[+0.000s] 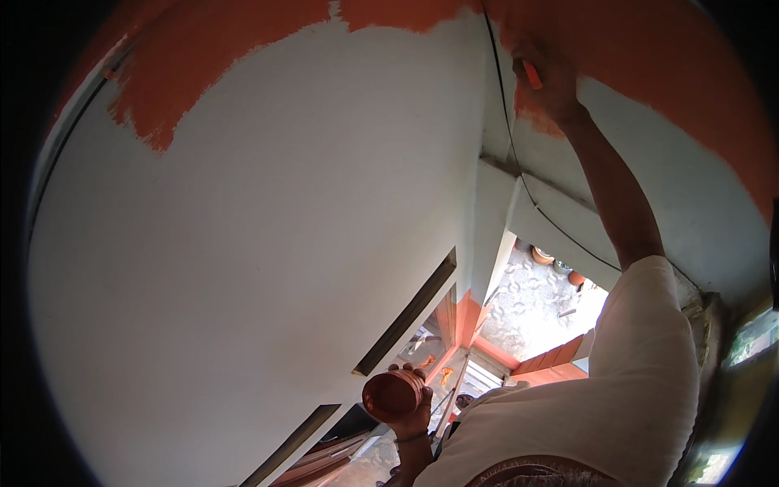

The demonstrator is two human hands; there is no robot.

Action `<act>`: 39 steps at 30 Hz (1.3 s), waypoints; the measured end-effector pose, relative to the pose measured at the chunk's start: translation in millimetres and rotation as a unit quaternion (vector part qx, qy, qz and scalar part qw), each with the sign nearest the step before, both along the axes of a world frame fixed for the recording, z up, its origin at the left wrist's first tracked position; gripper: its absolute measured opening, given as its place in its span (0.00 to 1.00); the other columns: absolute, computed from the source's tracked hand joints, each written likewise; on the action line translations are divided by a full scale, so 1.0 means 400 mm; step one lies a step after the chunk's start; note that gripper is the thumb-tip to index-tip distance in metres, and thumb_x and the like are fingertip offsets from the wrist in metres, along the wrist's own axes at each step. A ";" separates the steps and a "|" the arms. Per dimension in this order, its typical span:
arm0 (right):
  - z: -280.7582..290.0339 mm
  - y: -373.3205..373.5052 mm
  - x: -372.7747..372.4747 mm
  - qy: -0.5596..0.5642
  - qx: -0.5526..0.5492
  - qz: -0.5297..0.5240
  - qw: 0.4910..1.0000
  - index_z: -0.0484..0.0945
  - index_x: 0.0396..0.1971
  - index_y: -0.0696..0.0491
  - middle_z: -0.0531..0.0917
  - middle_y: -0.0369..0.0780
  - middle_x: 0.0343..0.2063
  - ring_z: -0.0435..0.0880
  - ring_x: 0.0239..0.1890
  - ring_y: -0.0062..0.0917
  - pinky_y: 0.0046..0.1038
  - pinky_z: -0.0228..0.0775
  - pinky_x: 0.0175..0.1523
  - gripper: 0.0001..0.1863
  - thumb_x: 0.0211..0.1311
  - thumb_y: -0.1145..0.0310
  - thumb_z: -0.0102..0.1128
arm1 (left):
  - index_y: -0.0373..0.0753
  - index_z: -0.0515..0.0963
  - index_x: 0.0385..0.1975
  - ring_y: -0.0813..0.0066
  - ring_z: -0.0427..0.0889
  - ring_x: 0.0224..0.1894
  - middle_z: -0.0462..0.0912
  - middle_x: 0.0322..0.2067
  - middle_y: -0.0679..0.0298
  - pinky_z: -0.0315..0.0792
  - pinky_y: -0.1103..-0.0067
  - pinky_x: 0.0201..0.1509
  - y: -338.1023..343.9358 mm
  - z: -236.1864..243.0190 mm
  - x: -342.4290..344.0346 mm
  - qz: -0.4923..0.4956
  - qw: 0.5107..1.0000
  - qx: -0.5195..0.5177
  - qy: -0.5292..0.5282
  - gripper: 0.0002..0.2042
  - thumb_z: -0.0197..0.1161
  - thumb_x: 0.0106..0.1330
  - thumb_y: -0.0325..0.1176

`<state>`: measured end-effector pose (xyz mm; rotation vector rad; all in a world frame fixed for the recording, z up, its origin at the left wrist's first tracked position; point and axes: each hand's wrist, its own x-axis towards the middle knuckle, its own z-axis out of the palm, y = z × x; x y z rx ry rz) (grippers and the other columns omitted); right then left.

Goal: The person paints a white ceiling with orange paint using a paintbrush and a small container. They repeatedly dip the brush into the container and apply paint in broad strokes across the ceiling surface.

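From the left, see pale wall (pixel 260 203) below ragged orange paint (pixel 195 57). Near bottom centre, find the round cup (pixel 391 396), held in the left hand (pixel 415 412) with fingers curled part-way around the side and open mouth in view. Expect modest weight, stiff sides and slipperiness wherever wet (reddish inside, depth impossible to judge). Best to cradle low around the body, clear of the rim, and keep level. Farther right and high up, note the orange handle (pixel 531 75), wrapped by folded fingers of the right hand (pixel 556 85). Probably light and rigid, perhaps with a softer end, hidden here; grip firmly, close to that end
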<state>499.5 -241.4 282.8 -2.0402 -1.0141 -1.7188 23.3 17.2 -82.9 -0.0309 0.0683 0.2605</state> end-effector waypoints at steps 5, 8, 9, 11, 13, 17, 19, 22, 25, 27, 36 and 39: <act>0.038 -0.011 -0.051 0.138 0.158 0.190 0.959 0.83 0.38 0.51 0.88 0.35 0.41 0.87 0.43 0.27 0.30 0.79 0.51 0.04 0.66 0.70 0.69 | 0.42 0.71 0.66 0.51 0.73 0.66 0.73 0.62 0.51 0.85 0.55 0.55 0.005 0.037 -0.006 -0.009 1.000 0.005 -0.014 0.35 0.66 0.69 0.61; 0.163 -0.065 0.034 0.126 0.214 0.292 0.923 0.83 0.39 0.54 0.86 0.35 0.39 0.85 0.41 0.23 0.28 0.78 0.48 0.05 0.66 0.75 0.69 | 0.42 0.71 0.66 0.51 0.73 0.66 0.73 0.63 0.51 0.85 0.55 0.56 0.004 0.073 0.021 -0.028 0.999 0.025 -0.029 0.34 0.66 0.69 0.60; 0.199 -0.057 0.057 0.122 0.231 0.333 0.906 0.84 0.40 0.55 0.85 0.35 0.39 0.84 0.40 0.22 0.27 0.78 0.47 0.05 0.66 0.77 0.70 | 0.42 0.71 0.66 0.51 0.73 0.66 0.73 0.63 0.51 0.85 0.54 0.57 -0.002 0.079 0.025 -0.023 0.999 0.028 -0.038 0.34 0.66 0.69 0.60; 0.204 0.018 0.057 0.071 0.233 0.380 0.892 0.84 0.39 0.56 0.84 0.34 0.38 0.83 0.39 0.20 0.26 0.77 0.44 0.05 0.66 0.79 0.69 | 0.42 0.72 0.66 0.52 0.72 0.67 0.73 0.63 0.52 0.85 0.55 0.57 0.004 0.087 0.007 -0.005 0.999 0.035 -0.034 0.34 0.68 0.68 0.59; 0.179 0.048 -0.016 -0.031 0.199 0.355 0.913 0.83 0.36 0.55 0.83 0.32 0.37 0.81 0.37 0.18 0.25 0.74 0.41 0.04 0.67 0.79 0.68 | 0.43 0.73 0.65 0.55 0.71 0.67 0.73 0.62 0.54 0.84 0.56 0.57 0.004 0.077 0.013 -0.020 0.999 0.034 -0.013 0.33 0.71 0.66 0.58; 0.000 0.009 0.060 0.168 0.154 0.171 0.959 0.84 0.36 0.53 0.87 0.34 0.43 0.85 0.49 0.23 0.29 0.75 0.58 0.05 0.65 0.69 0.70 | 0.42 0.72 0.65 0.54 0.71 0.67 0.73 0.62 0.54 0.84 0.55 0.58 -0.016 0.065 0.040 -0.038 0.999 0.028 -0.018 0.34 0.70 0.67 0.58; -0.037 0.064 -0.006 0.218 0.124 0.163 0.954 0.81 0.34 0.51 0.87 0.33 0.34 0.87 0.39 0.22 0.29 0.79 0.49 0.05 0.65 0.68 0.69 | 0.42 0.71 0.67 0.52 0.71 0.67 0.71 0.63 0.52 0.84 0.54 0.58 -0.017 0.051 0.027 -0.020 0.999 0.006 -0.030 0.35 0.69 0.68 0.58; 0.075 0.046 -0.003 0.372 0.168 0.147 0.901 0.87 0.39 0.52 0.87 0.36 0.49 0.83 0.55 0.21 0.29 0.72 0.65 0.05 0.67 0.69 0.70 | 0.42 0.70 0.67 0.52 0.70 0.67 0.71 0.63 0.52 0.84 0.53 0.58 -0.017 0.027 0.012 -0.013 0.999 -0.009 -0.030 0.35 0.69 0.68 0.59; 0.196 -0.004 0.169 0.231 0.164 0.446 0.849 0.82 0.36 0.55 0.85 0.33 0.39 0.83 0.41 0.19 0.24 0.76 0.43 0.05 0.66 0.82 0.67 | 0.42 0.70 0.66 0.52 0.70 0.67 0.71 0.63 0.52 0.84 0.53 0.58 -0.013 0.021 0.015 -0.022 1.000 -0.005 -0.021 0.35 0.69 0.67 0.59; 0.220 0.030 0.203 0.112 0.173 0.509 0.836 0.82 0.36 0.54 0.86 0.37 0.39 0.85 0.42 0.25 0.26 0.77 0.43 0.04 0.68 0.80 0.66 | 0.42 0.70 0.67 0.52 0.70 0.67 0.71 0.63 0.52 0.84 0.53 0.58 -0.010 0.019 0.017 -0.020 0.999 -0.017 -0.025 0.36 0.69 0.67 0.59; -0.198 0.031 0.103 0.170 0.159 0.285 0.930 0.85 0.35 0.55 0.89 0.35 0.39 0.85 0.45 0.18 0.24 0.78 0.54 0.03 0.68 0.71 0.68 | 0.42 0.68 0.68 0.52 0.69 0.69 0.70 0.64 0.52 0.83 0.51 0.59 -0.008 0.011 0.013 -0.020 0.998 -0.034 -0.041 0.38 0.69 0.66 0.61; -0.067 0.034 0.042 0.348 0.116 0.201 0.908 0.82 0.30 0.54 0.85 0.32 0.32 0.84 0.38 0.18 0.25 0.76 0.46 0.06 0.69 0.72 0.64 | 0.43 0.69 0.67 0.53 0.70 0.68 0.71 0.64 0.52 0.84 0.52 0.58 0.006 0.019 0.006 -0.007 0.999 -0.006 -0.037 0.38 0.69 0.66 0.61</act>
